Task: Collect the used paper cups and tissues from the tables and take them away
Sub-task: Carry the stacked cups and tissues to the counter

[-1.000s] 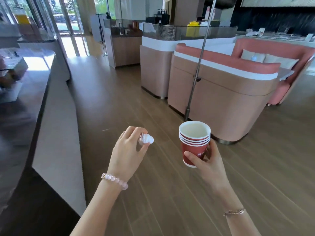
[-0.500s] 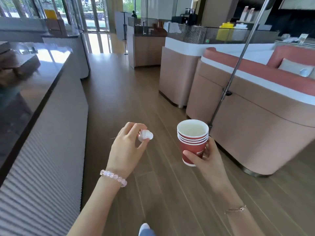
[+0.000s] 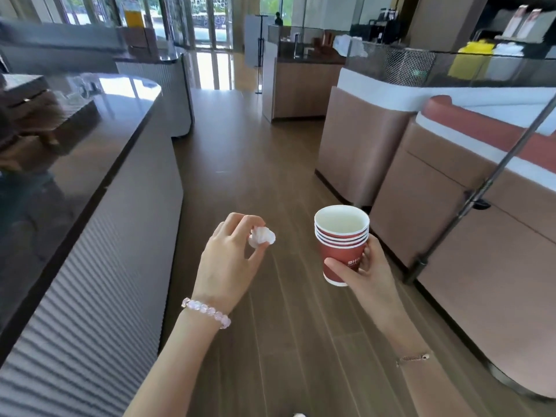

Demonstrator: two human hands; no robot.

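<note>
Red cups [image 3: 341, 242], nested to free a hand, are sitting in the right hand [image 3: 365, 273]'s grip; the left hand [image 3: 230, 263] is pinching a tissue [image 3: 262, 236] for carrying away.

Wood-plank floor [image 3: 240, 164] down the middle — glossy dark counter [image 3: 90, 176] with ribbed front along the left, tan-and-coral booth [image 3: 481, 251] at right, slanted metal pole [image 3: 493, 176] before it. Bright daylight through glass doors [image 3: 210, 28] at upper centre.

The left hand [image 3: 228, 260] is pinching a crumpled tissue [image 3: 262, 236]; the right hand [image 3: 365, 273] is gripping stacked red paper cups [image 3: 343, 242] above the wooden floor [image 3: 240, 152].
</note>
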